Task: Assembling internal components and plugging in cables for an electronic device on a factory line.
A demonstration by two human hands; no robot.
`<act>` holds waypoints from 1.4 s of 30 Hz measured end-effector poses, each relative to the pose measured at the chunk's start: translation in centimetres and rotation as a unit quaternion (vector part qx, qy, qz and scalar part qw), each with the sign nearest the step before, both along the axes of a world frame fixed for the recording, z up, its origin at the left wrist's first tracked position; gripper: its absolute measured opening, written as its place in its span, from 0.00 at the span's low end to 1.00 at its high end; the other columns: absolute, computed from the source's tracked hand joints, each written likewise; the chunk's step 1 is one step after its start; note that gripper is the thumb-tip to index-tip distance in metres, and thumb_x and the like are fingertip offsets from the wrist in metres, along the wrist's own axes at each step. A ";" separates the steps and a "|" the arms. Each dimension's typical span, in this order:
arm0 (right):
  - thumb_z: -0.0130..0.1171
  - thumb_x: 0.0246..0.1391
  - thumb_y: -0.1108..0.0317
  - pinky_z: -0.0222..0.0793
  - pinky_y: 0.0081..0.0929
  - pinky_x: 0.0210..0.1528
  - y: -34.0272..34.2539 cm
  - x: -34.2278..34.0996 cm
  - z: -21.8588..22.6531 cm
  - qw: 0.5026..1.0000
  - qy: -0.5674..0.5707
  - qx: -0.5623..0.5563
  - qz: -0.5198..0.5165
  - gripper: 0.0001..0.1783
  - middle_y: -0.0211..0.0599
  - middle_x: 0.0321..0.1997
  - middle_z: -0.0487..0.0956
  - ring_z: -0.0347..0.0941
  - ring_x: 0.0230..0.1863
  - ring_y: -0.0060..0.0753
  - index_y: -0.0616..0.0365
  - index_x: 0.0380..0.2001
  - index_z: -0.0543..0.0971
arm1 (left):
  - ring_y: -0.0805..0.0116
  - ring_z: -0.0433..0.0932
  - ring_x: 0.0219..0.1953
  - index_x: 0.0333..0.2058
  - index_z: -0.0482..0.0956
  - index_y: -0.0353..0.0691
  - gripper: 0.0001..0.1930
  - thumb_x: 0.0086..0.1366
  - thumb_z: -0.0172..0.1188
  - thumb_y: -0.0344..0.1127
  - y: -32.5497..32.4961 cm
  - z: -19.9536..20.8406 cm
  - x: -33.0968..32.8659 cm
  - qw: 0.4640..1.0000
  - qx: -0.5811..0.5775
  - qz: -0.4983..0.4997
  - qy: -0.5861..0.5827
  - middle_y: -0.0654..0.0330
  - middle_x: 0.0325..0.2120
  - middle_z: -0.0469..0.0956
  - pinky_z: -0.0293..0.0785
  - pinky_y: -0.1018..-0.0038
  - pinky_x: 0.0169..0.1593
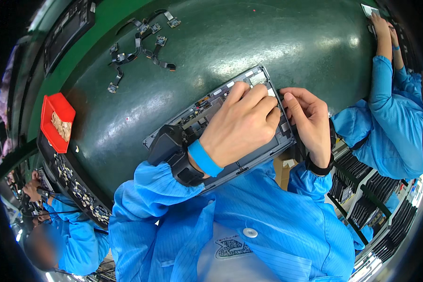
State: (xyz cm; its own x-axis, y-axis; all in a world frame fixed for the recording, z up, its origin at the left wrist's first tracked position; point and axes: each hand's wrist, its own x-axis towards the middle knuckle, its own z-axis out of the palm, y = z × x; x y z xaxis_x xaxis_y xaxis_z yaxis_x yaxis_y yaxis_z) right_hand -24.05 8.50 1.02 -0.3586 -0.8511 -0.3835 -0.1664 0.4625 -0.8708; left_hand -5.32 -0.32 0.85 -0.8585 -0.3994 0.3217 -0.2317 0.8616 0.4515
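Note:
A flat device like a tablet [259, 151], its inside parts bare, lies slantwise near me at the table's edge. Over its right half reaches my left hand [242, 120], knuckles up and fingers bent down together. Whatever those fingertips hold is hidden beneath the hand. At the device's right edge is my right hand [310, 117], thumb and index finger drawn close together beside the frame. I cannot make out anything between them. A blue band and a black strapped device are on my left wrist; a black band circles the right.
On the green table [315, 47], several ribbon cables with small boards [138, 42] lie at the far left. A red bin [47, 122] of tan pieces and a black tray [82, 188] of small parts stand left. Co-workers in blue [390, 113] are at both sides.

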 end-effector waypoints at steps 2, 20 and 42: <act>0.60 0.69 0.66 0.69 0.16 0.35 0.0 0.0 0.1 1.000 -0.003 0.000 -0.003 0.14 0.30 0.32 0.84 0.74 0.33 0.14 0.66 0.49 0.83 | 0.67 0.76 0.46 0.38 0.86 0.37 0.13 0.54 0.63 0.31 0.1 0.1 -0.1 1.000 -0.013 -0.001 -0.012 0.64 0.40 0.80 0.68 0.68 0.50; 0.61 0.69 0.67 0.71 0.17 0.37 -0.1 0.1 0.0 1.000 0.004 0.004 0.001 0.14 0.30 0.33 0.84 0.76 0.34 0.14 0.68 0.48 0.83 | 0.64 0.75 0.48 0.41 0.87 0.35 0.15 0.53 0.63 0.29 0.7 -0.1 -0.5 1.000 0.007 0.024 -0.006 0.62 0.40 0.79 0.69 0.67 0.51; 0.67 0.61 0.70 0.73 0.29 0.34 0.4 2.4 -0.4 0.970 0.228 -0.086 0.029 0.08 0.46 0.31 0.82 0.78 0.29 0.33 0.65 0.38 0.83 | 0.62 0.50 0.79 0.73 0.60 0.38 0.55 0.56 0.62 0.70 5.2 0.5 2.7 0.968 0.028 0.046 -0.245 0.56 0.76 0.55 0.38 0.38 0.76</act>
